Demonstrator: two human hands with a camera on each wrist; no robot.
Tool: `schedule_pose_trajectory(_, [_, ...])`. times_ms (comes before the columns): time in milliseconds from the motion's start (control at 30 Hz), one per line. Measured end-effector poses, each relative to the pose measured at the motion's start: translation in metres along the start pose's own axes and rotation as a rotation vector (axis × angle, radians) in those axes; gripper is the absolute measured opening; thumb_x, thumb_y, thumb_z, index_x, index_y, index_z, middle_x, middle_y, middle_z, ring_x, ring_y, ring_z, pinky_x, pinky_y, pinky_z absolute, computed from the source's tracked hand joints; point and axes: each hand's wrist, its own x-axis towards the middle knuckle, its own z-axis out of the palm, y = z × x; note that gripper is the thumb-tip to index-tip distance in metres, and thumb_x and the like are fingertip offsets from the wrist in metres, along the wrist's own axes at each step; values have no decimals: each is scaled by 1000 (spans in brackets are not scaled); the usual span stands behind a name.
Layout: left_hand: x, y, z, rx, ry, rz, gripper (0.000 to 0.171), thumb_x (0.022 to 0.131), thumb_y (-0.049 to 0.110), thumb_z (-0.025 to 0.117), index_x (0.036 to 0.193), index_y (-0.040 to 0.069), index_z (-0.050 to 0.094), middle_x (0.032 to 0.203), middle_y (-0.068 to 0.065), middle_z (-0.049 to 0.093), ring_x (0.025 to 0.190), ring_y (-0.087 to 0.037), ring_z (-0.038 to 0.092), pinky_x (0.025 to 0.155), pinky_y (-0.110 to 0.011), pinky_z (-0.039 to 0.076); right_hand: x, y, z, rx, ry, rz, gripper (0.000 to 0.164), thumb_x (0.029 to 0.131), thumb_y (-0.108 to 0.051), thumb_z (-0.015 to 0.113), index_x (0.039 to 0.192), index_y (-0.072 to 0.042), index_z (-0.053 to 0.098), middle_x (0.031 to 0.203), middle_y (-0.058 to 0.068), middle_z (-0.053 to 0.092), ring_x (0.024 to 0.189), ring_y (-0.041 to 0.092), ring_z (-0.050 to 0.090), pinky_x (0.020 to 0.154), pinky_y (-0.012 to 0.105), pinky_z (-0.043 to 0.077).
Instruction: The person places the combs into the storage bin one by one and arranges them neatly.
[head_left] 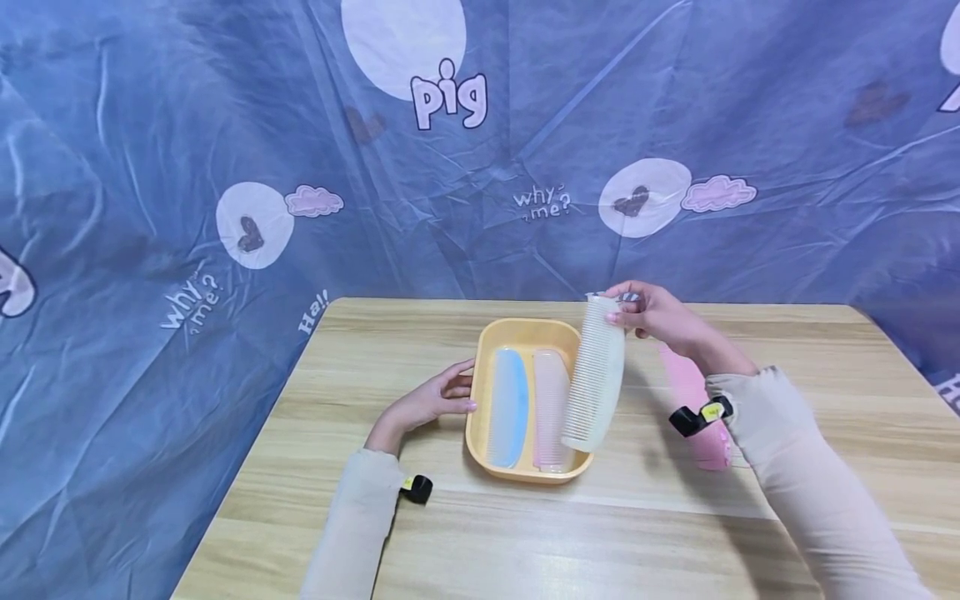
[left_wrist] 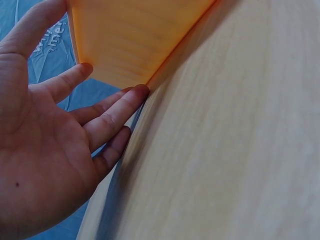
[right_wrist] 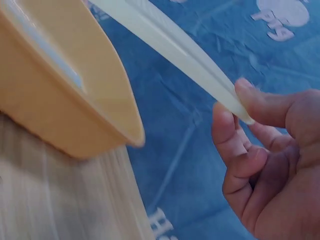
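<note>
A yellow plastic tray point(head_left: 476, 442) stands on the table with a blue-and-clear comb point(head_left: 510, 408) and a pale pink comb point(head_left: 551, 408) lying side by side in it. My right hand point(head_left: 660, 321) pinches a pale green comb point(head_left: 600, 375) near its upper end, between thumb and fingers. That comb hangs tilted over the tray's right side, teeth facing left; in the right wrist view its back edge point(right_wrist: 190, 60) shows. At the tray's left wall, my left hand point(head_left: 431, 400) rests its fairly straight fingertips point(left_wrist: 135, 92) against the outside.
A bright pink comb point(head_left: 708, 446) lies on the wooden table point(head_left: 322, 517) to the right, partly hidden behind the right forearm and wrist camera point(head_left: 697, 417). A blue printed cloth point(head_left: 465, 242) hangs behind the table's far edge.
</note>
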Motion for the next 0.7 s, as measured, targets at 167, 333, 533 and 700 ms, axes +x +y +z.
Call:
schedule_pose_trajectory(167, [0,0,0,7,2,-1,83,91,14,66,156,14,15,153,-22,31,140,-37,35,112,-44,38,11,-5,23,29,-12,14,43,93,-7,62,128,4,40,69,-12,59,59,3,53,49,19,34])
schedule_pose_trajectory(333, [0,-1,0,12,6,-9,81,92,14,66,156,15,16,153,-22,32,140,-36,35,113,-44,38,24,-6,44,32,-25,28,43,92,-5,61,128,5,40,67,-10,57,58,5,54,50,18,33])
schedule_pose_trajectory(533, [0,-1,-1,7,8,-5,81,91,14,66,155,15,16,153,-22,32,140,-37,35,113,-44,37,40,-7,64,-16,-31,32,45,91,-6,63,128,5,41,69,-7,55,59,9,57,49,20,36])
schedule_pose_trajectory(700, [0,-2,-1,14,6,-7,82,91,16,67,155,14,16,153,-22,32,140,-37,36,112,-44,38,49,-5,79,-19,-52,37,44,91,-5,64,127,6,42,68,-6,57,59,11,59,52,23,43])
